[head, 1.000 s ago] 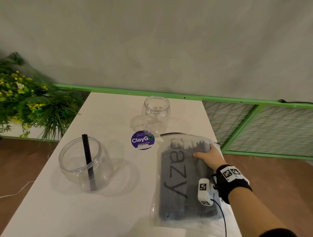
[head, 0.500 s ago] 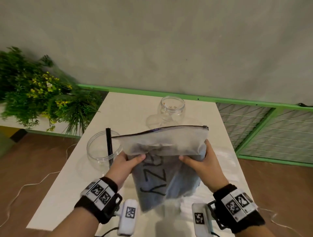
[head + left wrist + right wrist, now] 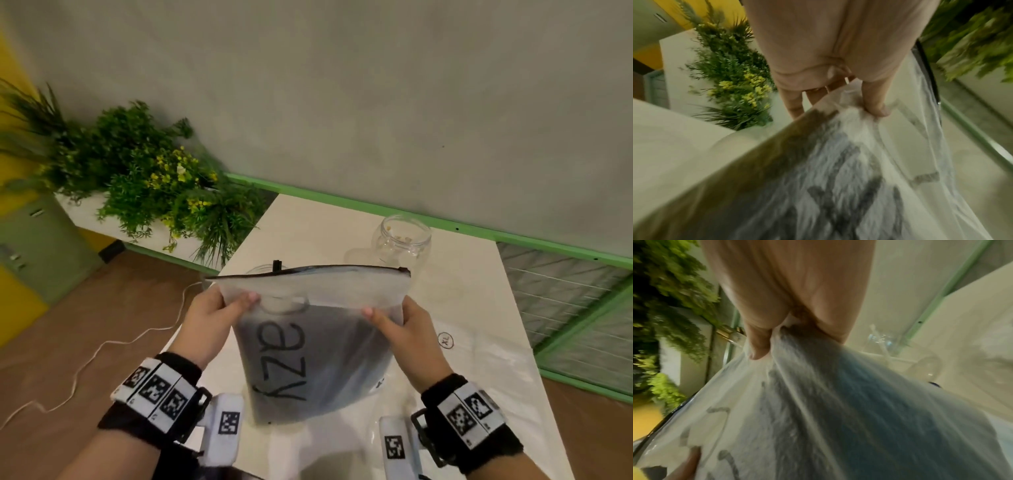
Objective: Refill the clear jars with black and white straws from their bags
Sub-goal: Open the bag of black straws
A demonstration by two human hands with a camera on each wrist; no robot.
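Left hand: my left hand (image 3: 214, 317) pinches the near left edge of the frosted zip bag (image 3: 318, 346), thumb on the front face, fingers behind.
Right hand: my right hand (image 3: 399, 329) pinches the opposite edge the same way, thumb (image 3: 758, 344) pressed into the film.
Between my hands: the bag hangs upright, lifted off the table (image 3: 308, 226); dark contents, which I judge to be the black straws, fill its lower part. The black zip strip (image 3: 308, 270) across the top looks closed.
Just beyond my left hand: a clear jar hides behind the bag, only its black straw tip (image 3: 276, 264) showing.
Beyond my right hand: the smaller clear jar (image 3: 404, 241) stands well apart, nearly empty.
Under my right wrist: a second plastic bag (image 3: 479, 359) lies flat.
Risk: the film is slick, so a loose pinch could drop the bag onto the hidden jar; yanking the zip open could spill straws.
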